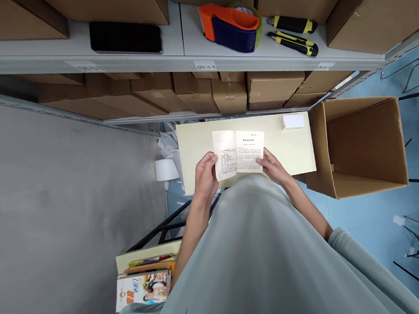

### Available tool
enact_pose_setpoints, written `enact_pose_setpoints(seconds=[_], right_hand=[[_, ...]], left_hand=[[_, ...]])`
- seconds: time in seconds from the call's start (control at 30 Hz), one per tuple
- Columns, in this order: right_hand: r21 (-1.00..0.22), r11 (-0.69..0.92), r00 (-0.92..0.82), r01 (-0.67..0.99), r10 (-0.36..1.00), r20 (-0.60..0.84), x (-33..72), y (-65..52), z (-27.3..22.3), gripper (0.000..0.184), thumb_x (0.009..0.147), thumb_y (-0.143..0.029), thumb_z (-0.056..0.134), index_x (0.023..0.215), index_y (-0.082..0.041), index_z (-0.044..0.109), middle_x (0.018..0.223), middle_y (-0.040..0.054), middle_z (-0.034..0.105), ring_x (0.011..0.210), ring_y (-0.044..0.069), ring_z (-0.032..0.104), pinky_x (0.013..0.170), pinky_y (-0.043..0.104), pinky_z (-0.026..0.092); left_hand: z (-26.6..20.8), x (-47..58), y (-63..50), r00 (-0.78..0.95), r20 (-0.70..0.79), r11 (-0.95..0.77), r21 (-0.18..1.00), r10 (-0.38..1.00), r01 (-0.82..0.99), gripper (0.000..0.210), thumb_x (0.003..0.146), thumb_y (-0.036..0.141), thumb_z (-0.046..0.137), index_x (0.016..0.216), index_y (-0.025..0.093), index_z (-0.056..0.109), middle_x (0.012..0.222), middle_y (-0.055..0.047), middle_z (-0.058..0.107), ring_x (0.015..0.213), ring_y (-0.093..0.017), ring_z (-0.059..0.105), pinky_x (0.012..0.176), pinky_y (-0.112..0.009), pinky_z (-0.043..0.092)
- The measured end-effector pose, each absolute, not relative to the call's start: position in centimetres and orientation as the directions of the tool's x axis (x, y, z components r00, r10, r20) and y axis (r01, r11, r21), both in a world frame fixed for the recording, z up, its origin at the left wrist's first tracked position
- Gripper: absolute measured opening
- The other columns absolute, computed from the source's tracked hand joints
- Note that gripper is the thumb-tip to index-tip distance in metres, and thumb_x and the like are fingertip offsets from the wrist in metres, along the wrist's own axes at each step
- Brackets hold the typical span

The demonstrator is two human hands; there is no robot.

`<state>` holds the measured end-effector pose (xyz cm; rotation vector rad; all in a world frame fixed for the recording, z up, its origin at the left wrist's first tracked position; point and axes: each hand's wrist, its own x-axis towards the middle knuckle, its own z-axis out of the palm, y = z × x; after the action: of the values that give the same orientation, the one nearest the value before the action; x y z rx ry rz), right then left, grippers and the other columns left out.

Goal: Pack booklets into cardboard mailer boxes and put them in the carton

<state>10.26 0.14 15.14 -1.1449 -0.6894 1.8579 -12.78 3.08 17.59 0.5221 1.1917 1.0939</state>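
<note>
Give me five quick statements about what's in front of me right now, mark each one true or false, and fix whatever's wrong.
1. The left hand and right hand hold an open booklet. True.
2. The black phone lies on the table. False: it lies on the shelf.
3. Two cutters lie to the right of the tape dispenser. True.
4. The large carton beside the table is shut. False: it stands open.
5. A small white box is on the table. True.

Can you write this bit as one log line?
left hand: holds open off-white paper booklet | right hand: holds booklet's right edge | beneath: pale-yellow rectangular table
</note>
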Motion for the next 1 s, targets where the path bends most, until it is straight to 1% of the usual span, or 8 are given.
enact_pose_setpoints(seconds=[0.23,0.37,0.5,0.67,0.87,0.93,1.0], right_hand=[[-0.801,-0.495,-0.234,-0.338,0.868,-0.438,10.4,0.2,15.3,0.061,0.087,-0.059,0.085,0.140,-0.034,0.069,0.144,0.0032,0.077,0.146,0.030,0.064,0.117,0.048,0.060],[-0.813,-0.498,-0.241,-0.301,0.865,-0.440,10.5,0.3,15.5,0.063,0.088,-0.062,0.083,0.142,-0.033,0.067,0.143,0.0037,0.077,0.145,0.030,0.065,0.118,0.048,0.059],[-0.820,-0.486,-0.250,-0.301,0.870,-0.424,10.7,0.3,15.6,0.062,0.089,-0.061,0.082,0.142,-0.032,0.067,0.143,0.0035,0.077,0.145,0.030,0.065,0.119,0.047,0.058],[-0.812,-0.490,-0.234,-0.317,0.870,-0.434,11.0,0.2,15.9,0.057,0.090,-0.058,0.083,0.139,-0.034,0.069,0.142,0.0025,0.078,0.146,0.029,0.064,0.120,0.047,0.058],[-0.805,-0.510,-0.220,-0.304,0.860,-0.461,11.3,0.1,16.2,0.058,0.088,-0.059,0.084,0.138,-0.033,0.069,0.141,0.0031,0.078,0.147,0.030,0.063,0.120,0.049,0.058],[-0.804,-0.509,-0.224,-0.308,0.860,-0.459,11.4,0.0,16.3,0.058,0.088,-0.059,0.085,0.137,-0.033,0.070,0.142,0.0028,0.078,0.147,0.030,0.063,0.120,0.049,0.058],[-0.804,-0.507,-0.225,-0.312,0.861,-0.456,11.4,0.0,16.4,0.058,0.087,-0.058,0.085,0.137,-0.033,0.070,0.142,0.0027,0.078,0.147,0.030,0.063,0.121,0.049,0.057]], left_hand=[[17.2,-13.1,3.0,-0.030,-0.462,0.410,0.812,0.886,-0.415,0.050,0.078,0.046,0.089,0.067,0.022,0.046,0.066,0.004,0.045,0.060,-0.011,0.044,0.055,-0.021,0.039],[16.8,-13.1,3.1,-0.048,-0.456,0.398,0.820,0.889,-0.412,0.048,0.078,0.045,0.089,0.067,0.022,0.049,0.066,0.004,0.048,0.060,-0.012,0.045,0.055,-0.022,0.039],[16.3,-13.1,3.1,-0.091,-0.453,0.388,0.837,0.887,-0.387,0.043,0.078,0.047,0.089,0.071,0.022,0.055,0.069,0.003,0.056,0.062,-0.012,0.051,0.058,-0.023,0.043],[15.3,-13.2,3.0,-0.163,-0.445,0.385,0.872,0.881,-0.303,0.038,0.080,0.053,0.089,0.083,0.022,0.067,0.074,0.001,0.065,0.067,-0.015,0.061,0.060,-0.024,0.047],[14.8,-13.4,2.8,-0.191,-0.428,0.384,0.894,0.883,-0.230,0.034,0.082,0.052,0.087,0.086,0.022,0.070,0.070,0.002,0.064,0.060,-0.013,0.058,0.053,-0.024,0.041],[14.9,-13.4,2.7,-0.192,-0.429,0.386,0.895,0.883,-0.222,0.034,0.082,0.051,0.087,0.086,0.022,0.071,0.070,0.002,0.065,0.059,-0.013,0.058,0.053,-0.024,0.042],[15.0,-13.4,2.6,-0.188,-0.429,0.389,0.896,0.884,-0.215,0.034,0.082,0.051,0.088,0.088,0.022,0.072,0.073,0.000,0.068,0.063,-0.015,0.062,0.055,-0.024,0.045]])
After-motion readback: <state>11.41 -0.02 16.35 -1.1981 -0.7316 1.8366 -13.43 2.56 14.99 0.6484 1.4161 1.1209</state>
